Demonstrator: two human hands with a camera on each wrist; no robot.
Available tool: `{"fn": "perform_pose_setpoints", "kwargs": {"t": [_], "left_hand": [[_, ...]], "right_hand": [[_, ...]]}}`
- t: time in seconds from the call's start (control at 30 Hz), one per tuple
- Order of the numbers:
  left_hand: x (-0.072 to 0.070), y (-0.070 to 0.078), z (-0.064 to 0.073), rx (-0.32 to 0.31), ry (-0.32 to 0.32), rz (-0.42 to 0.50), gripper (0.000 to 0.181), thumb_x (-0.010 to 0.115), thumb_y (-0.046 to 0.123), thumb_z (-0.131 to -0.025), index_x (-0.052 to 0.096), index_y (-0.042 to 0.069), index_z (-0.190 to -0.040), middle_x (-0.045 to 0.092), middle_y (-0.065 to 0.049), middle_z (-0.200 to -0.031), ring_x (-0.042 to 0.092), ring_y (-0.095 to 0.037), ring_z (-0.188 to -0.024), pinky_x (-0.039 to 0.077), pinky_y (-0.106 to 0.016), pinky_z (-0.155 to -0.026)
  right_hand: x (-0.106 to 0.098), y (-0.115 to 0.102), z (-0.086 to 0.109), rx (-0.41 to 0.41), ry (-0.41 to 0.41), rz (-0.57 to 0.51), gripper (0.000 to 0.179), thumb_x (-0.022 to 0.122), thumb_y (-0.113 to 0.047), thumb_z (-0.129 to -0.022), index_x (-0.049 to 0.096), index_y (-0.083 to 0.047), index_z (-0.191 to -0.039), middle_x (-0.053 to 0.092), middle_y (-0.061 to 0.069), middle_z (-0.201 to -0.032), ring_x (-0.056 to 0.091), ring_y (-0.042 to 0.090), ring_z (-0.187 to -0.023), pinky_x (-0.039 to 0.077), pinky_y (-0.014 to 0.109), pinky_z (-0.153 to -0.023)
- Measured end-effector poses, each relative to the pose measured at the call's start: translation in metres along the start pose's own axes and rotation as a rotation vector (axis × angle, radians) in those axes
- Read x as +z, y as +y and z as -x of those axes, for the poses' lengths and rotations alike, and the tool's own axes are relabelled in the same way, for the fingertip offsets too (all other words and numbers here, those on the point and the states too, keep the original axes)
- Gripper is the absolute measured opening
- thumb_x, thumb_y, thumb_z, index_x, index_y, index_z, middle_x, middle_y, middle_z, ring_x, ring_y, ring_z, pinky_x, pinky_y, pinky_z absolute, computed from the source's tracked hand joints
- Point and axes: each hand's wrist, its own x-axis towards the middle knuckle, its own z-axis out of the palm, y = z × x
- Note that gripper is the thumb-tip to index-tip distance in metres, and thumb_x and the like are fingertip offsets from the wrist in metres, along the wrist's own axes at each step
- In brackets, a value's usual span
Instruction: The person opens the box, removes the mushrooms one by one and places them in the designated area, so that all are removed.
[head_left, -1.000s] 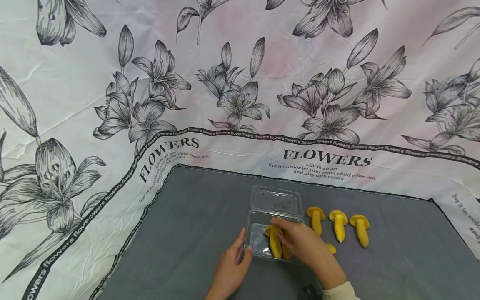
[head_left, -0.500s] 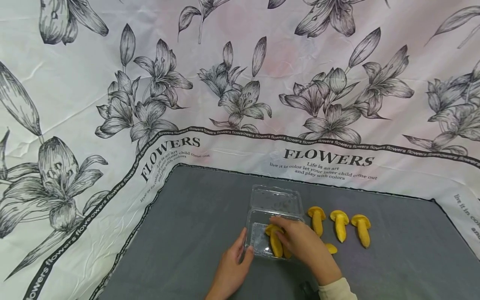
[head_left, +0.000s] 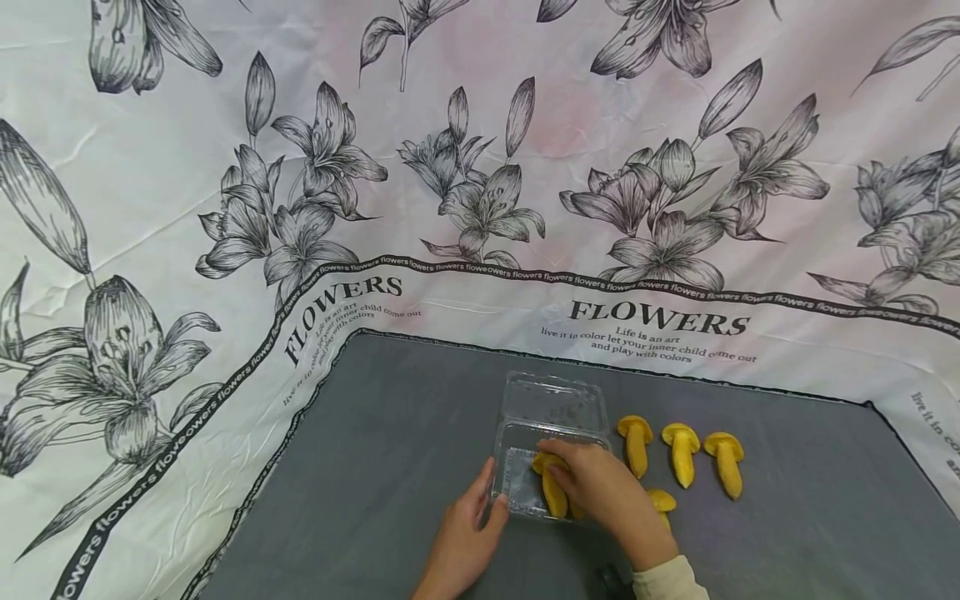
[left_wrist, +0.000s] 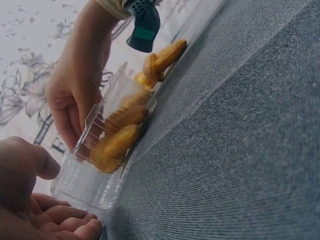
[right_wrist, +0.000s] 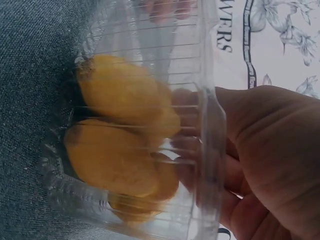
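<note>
A hinged clear plastic box [head_left: 517,483] lies with its lid [head_left: 551,404] folded back. Yellow mushrooms [head_left: 555,496] lie side by side in the box's right part; their stems [right_wrist: 107,157] show through its wall in the right wrist view. My right hand [head_left: 603,492] reaches into the box from the right, its thumb and fingers holding a mushroom near the cap. Part of that grip is hidden by the hand. My left hand [head_left: 465,529] rests at the box's front left corner, thumb and fingers loosely about the wall; in the left wrist view the fingers [left_wrist: 67,220] are relaxed.
Three yellow mushrooms [head_left: 681,457] stand in a row on the grey cloth [head_left: 375,467] right of the box. Another mushroom [head_left: 662,502] is partly covered by the right wrist. A flower-printed curtain [head_left: 480,167] hangs behind. A dark wrist device [head_left: 613,581] sits under the right sleeve.
The right forearm has swung slightly left, baring more of the mushroom beside it. The right fingers have shifted a little on the mushrooms in the box. The left hand stays at its corner.
</note>
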Motion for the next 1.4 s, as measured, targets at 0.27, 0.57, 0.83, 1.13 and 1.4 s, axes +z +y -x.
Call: {"fn": "perform_pose_setpoints", "kwargs": {"t": [0.27, 0.57, 0.83, 1.13, 1.4], "left_hand": [[-0.0013, 0.0018, 0.0006, -0.011, -0.011, 0.011, 0.061, 0.061, 0.022, -0.108, 0.041, 0.001, -0.161, 0.048, -0.022, -0.159, 0.046, -0.035, -0.147, 0.045, -0.047, -0.116], [-0.0008, 0.0001, -0.0019, -0.046, -0.047, 0.035, 0.064, 0.057, 0.028, -0.111, 0.035, 0.000, -0.163, 0.041, -0.020, -0.164, 0.039, -0.032, -0.152, 0.040, -0.046, -0.120], [-0.0006, 0.0006, -0.0021, -0.044, -0.048, 0.030, 0.063, 0.058, 0.028, -0.110, 0.036, -0.001, -0.163, 0.042, -0.021, -0.163, 0.041, -0.032, -0.152, 0.040, -0.046, -0.120], [-0.0003, -0.0015, -0.0013, -0.042, -0.041, 0.024, 0.062, 0.058, 0.026, -0.110, 0.037, -0.001, -0.162, 0.044, -0.022, -0.161, 0.042, -0.033, -0.151, 0.041, -0.046, -0.120], [-0.0005, -0.0006, -0.0017, -0.047, -0.046, 0.032, 0.062, 0.058, 0.028, -0.110, 0.037, 0.000, -0.162, 0.044, -0.020, -0.162, 0.041, -0.033, -0.151, 0.040, -0.046, -0.120]], "right_hand": [[0.0007, -0.0020, -0.0009, 0.016, 0.001, 0.019, 0.034, 0.077, -0.009, -0.098, 0.074, -0.011, -0.131, 0.079, 0.006, -0.111, 0.056, -0.002, -0.061, 0.052, 0.023, -0.058], [0.0018, -0.0035, -0.0030, 0.029, -0.006, 0.033, 0.034, 0.077, -0.007, -0.096, 0.075, -0.013, -0.130, 0.080, 0.003, -0.103, 0.059, 0.001, -0.062, 0.052, 0.024, -0.058], [0.0036, -0.0017, -0.0027, 0.056, -0.018, 0.018, 0.034, 0.076, -0.009, -0.098, 0.074, -0.014, -0.132, 0.079, 0.002, -0.102, 0.054, -0.001, -0.058, 0.050, 0.024, -0.057], [0.0058, 0.0005, -0.0017, 0.051, -0.008, 0.032, 0.030, 0.073, -0.011, -0.100, 0.075, -0.016, -0.130, 0.079, -0.001, -0.099, 0.057, 0.000, -0.061, 0.054, 0.026, -0.059], [0.0079, 0.0008, -0.0006, 0.061, 0.035, 0.064, 0.028, 0.075, -0.009, -0.099, 0.078, -0.019, -0.124, 0.080, -0.002, -0.106, 0.072, 0.012, -0.076, 0.062, 0.031, -0.068]]}}
